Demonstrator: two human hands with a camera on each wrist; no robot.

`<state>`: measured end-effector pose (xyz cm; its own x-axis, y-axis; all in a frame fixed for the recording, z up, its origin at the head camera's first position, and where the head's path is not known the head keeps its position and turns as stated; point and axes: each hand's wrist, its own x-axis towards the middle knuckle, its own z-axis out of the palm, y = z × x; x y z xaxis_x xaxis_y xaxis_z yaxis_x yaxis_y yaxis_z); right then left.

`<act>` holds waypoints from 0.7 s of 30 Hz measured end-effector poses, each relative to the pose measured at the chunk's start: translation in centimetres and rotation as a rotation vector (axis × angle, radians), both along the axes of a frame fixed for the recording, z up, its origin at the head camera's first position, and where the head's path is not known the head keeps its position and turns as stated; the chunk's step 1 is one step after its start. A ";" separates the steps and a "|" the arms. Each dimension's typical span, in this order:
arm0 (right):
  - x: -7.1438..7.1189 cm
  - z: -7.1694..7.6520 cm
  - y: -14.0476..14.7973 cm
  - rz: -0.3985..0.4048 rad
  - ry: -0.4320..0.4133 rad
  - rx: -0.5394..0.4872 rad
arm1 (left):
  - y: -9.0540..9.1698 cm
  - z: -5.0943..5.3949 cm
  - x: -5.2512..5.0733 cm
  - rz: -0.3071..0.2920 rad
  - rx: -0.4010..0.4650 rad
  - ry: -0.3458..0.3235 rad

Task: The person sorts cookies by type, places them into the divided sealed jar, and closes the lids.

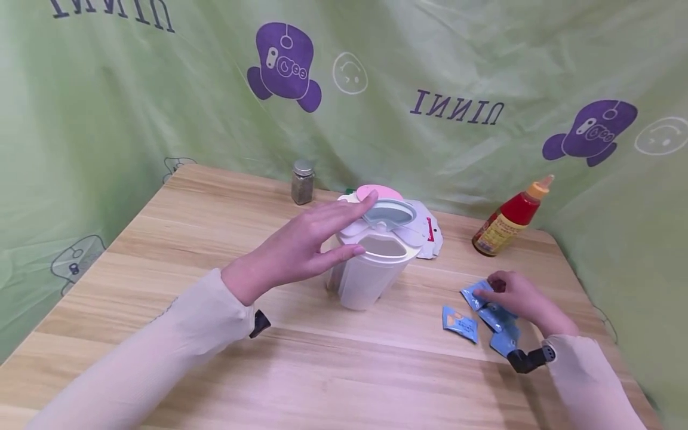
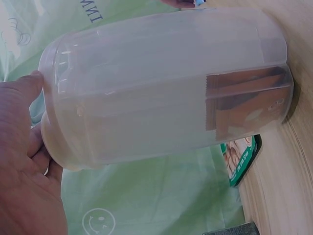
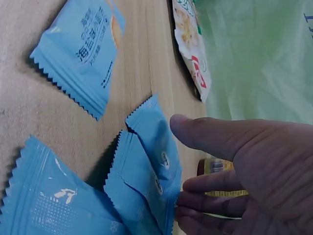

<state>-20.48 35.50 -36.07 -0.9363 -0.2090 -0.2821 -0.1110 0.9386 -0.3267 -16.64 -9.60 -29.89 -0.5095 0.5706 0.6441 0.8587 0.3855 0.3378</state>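
Observation:
A white translucent container [image 1: 365, 280] with a flip lid stands upright; its lid opening shows uncovered in the head view. My left hand [image 1: 301, 242] rests at the lid with fingers extended, thumb by the opening. Through the container's wall in the left wrist view, orange-brown packets [image 2: 249, 100] show at one end. On the right, my right hand [image 1: 524, 298] is at several blue packets [image 1: 497, 316]; in the right wrist view its fingertips touch the edge of the blue packets [image 3: 146, 171], with the thumb apart from them. One separate blue packet [image 1: 460, 324] lies left of the pile.
A small jar with a grey lid [image 1: 303, 184] stands at the back. A red sauce bottle with an orange cap [image 1: 507, 221] stands at the back right. Behind the container lies a white snack bag [image 1: 430, 233]. Green printed cloth [image 1: 457, 60] surrounds the wooden table [image 1: 333, 370].

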 end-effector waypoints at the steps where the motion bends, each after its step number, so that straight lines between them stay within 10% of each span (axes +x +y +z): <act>1: 0.0 -0.2 0.0 0.003 0.004 0.004 | 0.0 0.0 0.0 0.000 0.001 0.000; 21: -0.5 -1.1 0.1 -0.068 0.012 -0.030 | 0.2 -0.1 -0.1 0.007 0.008 -0.008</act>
<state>-20.99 35.59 -37.18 -0.9521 -0.1526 -0.2649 -0.0511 0.9338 -0.3541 -16.70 -9.38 -30.04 -0.5184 0.5619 0.6446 0.8534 0.3884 0.3477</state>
